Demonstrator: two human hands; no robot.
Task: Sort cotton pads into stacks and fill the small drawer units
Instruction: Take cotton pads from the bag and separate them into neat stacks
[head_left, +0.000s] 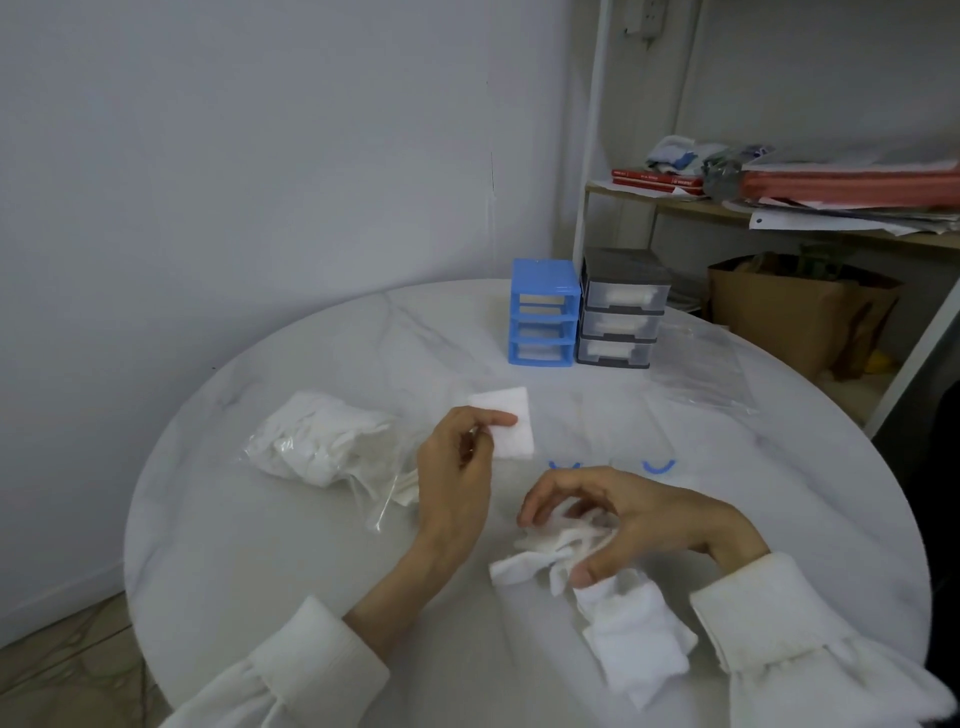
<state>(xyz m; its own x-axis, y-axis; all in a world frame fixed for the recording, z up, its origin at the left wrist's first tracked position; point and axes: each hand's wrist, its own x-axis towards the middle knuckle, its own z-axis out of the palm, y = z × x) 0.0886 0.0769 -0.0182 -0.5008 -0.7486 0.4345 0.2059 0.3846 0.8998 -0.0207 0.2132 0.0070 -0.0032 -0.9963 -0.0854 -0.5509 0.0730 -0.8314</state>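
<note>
I see two hands sorting cotton pads on a round white table.

My left hand (457, 457) pinches one square pad (511, 423), just behind the hand, toward the blue drawers (543, 314). My right hand (623, 514) curls over a messy pile of pads (558, 551) and grips some of them. More pads (636, 639) lie by its sleeve, on the near side of the table (260, 545). A plastic bag of pads (322, 441) lies left of the left hand. The blue drawers stand at the far edge, touching the grey drawers (621, 309) on their right. An empty clear bag (701, 364) lies right of the grey drawers. Behind them is a shelf (675, 205) with papers and a brown bag (795, 312) below. The wall is white.
</note>
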